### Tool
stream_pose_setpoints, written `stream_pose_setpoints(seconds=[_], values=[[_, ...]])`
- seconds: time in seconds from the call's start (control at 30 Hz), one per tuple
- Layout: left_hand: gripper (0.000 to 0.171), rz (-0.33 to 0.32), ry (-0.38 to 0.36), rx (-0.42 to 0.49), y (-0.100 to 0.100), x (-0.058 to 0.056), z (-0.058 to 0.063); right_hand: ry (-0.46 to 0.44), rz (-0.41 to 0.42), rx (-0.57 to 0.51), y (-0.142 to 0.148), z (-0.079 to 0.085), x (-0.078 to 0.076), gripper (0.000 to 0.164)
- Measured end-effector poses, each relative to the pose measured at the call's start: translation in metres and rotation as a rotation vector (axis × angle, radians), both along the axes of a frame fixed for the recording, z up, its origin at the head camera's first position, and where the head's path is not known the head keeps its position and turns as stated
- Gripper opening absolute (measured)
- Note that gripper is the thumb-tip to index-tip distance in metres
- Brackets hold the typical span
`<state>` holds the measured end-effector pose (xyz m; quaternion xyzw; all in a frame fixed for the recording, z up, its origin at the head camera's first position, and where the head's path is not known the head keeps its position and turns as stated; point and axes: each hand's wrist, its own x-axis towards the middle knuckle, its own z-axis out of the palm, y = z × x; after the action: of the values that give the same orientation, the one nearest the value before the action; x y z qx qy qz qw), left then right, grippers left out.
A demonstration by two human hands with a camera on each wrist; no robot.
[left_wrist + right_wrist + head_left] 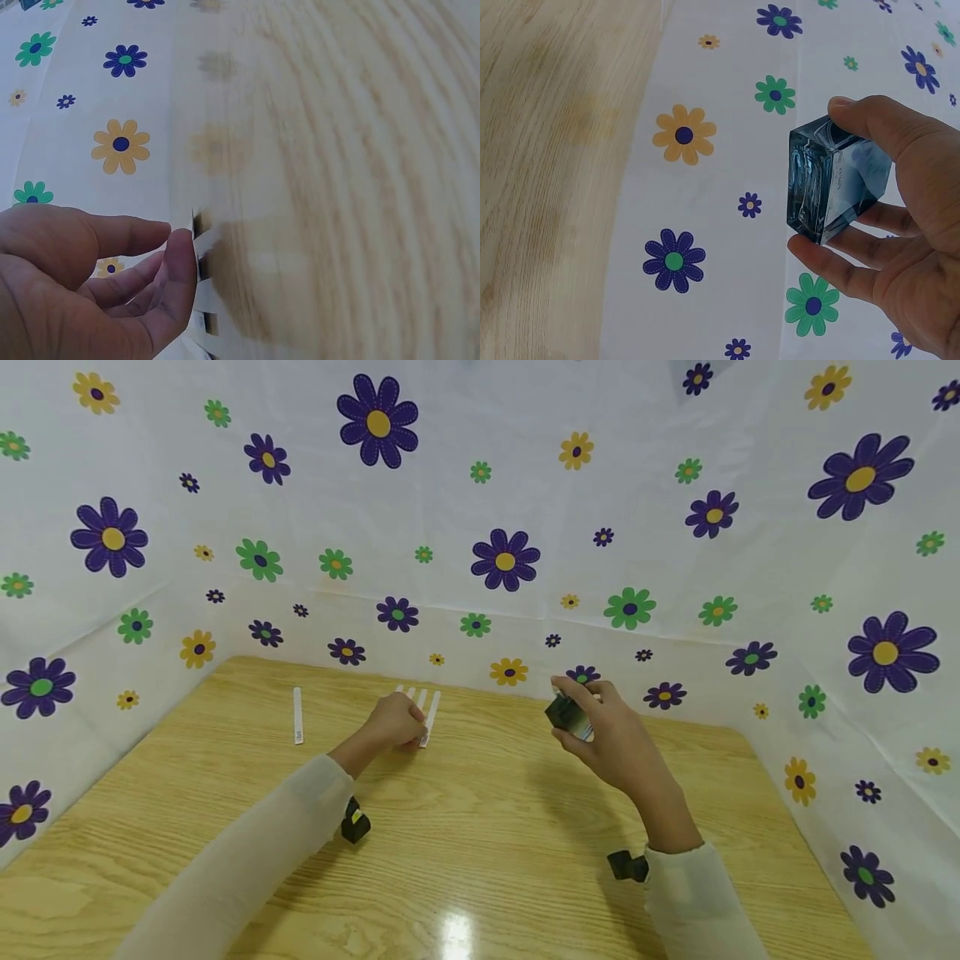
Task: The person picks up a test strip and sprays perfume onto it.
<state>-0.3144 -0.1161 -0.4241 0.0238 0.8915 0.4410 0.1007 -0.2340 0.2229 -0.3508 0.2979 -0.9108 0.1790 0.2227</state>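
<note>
Several slim white paper strips point(422, 699) lie side by side near the back of the wooden table. At their near ends my left hand point(396, 720) pinches the rightmost strip point(432, 710) between thumb and fingertips; in the left wrist view, the thumb and index fingertips point(180, 244) come together beside it. My right hand point(611, 735) holds a blue-tinted glass perfume bottle point(810, 180) above the table, thumb on one side and fingers on the other. A label shows through its glass, while the palm hides its far end.
One more white strip point(297, 714) with a small printed mark lies apart on the left. A white sheet point(450, 510) with printed flowers surrounds the table point(480, 827) at the back and both sides. Small black wrist devices point(356, 822) hang at both sleeves.
</note>
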Motion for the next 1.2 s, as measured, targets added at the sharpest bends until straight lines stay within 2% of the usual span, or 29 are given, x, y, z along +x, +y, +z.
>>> stream_pose_setpoints(seconds=[0.17, 0.43, 0.77, 0.93, 1.2], values=[[0.025, 0.002, 0.026, -0.015, -0.005, 0.001, 0.006, -0.007, -0.004, -0.001, 0.000, 0.001, 0.000, 0.073], [0.029, 0.004, 0.010, 0.004, -0.021, 0.004, 0.016, -0.008, -0.002, 0.000, -0.001, 0.002, 0.001, 0.073], [0.032, 0.026, 0.002, 0.045, -0.051, 0.005, 0.017, -0.011, -0.010, -0.003, -0.001, 0.001, 0.002, 0.074], [0.033, 0.049, 0.019, 0.024, -0.067, 0.008, 0.018, -0.021, -0.011, -0.007, -0.001, 0.001, 0.002, 0.074], [0.036, 0.094, -0.002, 0.022, -0.094, 0.013, 0.017, -0.013, -0.007, -0.009, -0.002, 0.002, 0.002, 0.074]])
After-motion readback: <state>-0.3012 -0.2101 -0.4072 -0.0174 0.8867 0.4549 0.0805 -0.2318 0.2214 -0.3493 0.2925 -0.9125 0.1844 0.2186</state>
